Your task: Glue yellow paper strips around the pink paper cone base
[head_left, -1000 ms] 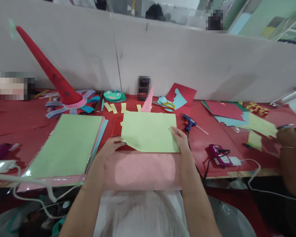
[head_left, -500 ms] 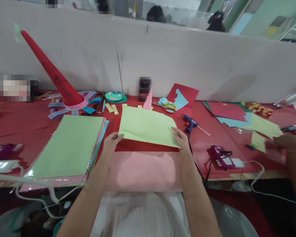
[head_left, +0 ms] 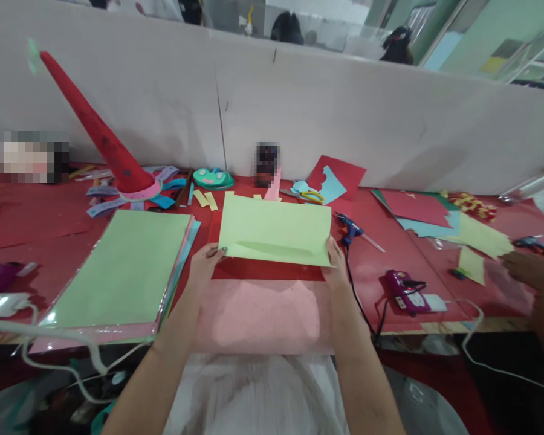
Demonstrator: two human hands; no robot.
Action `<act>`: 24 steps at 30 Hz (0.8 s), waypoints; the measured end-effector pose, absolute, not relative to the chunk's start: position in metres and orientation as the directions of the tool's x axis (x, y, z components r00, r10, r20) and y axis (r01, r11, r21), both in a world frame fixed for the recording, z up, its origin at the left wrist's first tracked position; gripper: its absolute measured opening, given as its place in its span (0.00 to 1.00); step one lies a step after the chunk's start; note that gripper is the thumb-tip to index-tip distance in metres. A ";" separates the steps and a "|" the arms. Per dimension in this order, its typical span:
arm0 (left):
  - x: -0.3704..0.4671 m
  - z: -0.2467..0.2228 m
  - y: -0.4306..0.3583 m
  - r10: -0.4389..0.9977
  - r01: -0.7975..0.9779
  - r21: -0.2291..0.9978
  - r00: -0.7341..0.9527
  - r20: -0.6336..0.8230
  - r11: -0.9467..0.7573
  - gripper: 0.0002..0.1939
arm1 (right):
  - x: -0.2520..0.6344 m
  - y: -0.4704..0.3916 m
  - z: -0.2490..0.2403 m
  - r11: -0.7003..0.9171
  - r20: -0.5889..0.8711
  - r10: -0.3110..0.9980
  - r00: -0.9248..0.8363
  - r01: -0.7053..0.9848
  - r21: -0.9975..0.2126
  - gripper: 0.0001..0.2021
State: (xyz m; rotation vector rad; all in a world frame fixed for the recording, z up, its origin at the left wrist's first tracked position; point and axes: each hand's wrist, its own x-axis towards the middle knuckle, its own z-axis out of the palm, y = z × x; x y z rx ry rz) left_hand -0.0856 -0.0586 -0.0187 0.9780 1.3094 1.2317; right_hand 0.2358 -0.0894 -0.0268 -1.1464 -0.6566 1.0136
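Pinched at both ends, green paper [head_left: 274, 225] spans our left hand [head_left: 205, 261] and right hand [head_left: 336, 261]; right of it lies a glue gun [head_left: 350, 227].

red cone [head_left: 100, 138], grey wall [head_left: 344, 121], yellow-handled scissors [head_left: 312, 196]

Table [head_left: 369, 266], red surface. Left of the left hand [head_left: 206, 263]: sheet stack [head_left: 131, 266], green uppermost. Farther off, beyond that stack: red cone [head_left: 104, 142], pink band at base. Beyond the grip: green cutout [head_left: 213, 178]; yellow strips [head_left: 211, 200], several; scissors [head_left: 316, 197], yellow-handled; red sheet [head_left: 353, 172], bearing blue scrap [head_left: 334, 187]. Just right of the right hand [head_left: 336, 261]: glue gun [head_left: 351, 228], blue. Farther right: purple box [head_left: 399, 290], white plug [head_left: 435, 302] attached; beyond it, paper pile [head_left: 412, 206], red, blue and yellow.
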 end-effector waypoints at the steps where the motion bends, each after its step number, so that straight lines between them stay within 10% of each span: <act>1: -0.086 -0.019 -0.058 0.980 -0.080 0.987 -0.133 -0.146 0.136 0.23 | 0.237 -0.087 -0.030 0.060 -0.097 0.903 0.418 -0.347 -0.936 0.26; 13: -0.063 -0.009 -0.071 0.985 -0.132 0.990 -0.158 -0.074 0.053 0.23 | 0.152 -0.112 0.009 -0.244 -0.187 0.945 -0.268 -0.198 -0.949 0.16; 24: -0.030 -0.014 -0.082 0.997 -0.162 0.985 -0.053 -0.059 0.050 0.20 | 0.071 -0.098 -0.018 -0.088 -0.152 0.968 0.197 -0.301 -0.949 0.15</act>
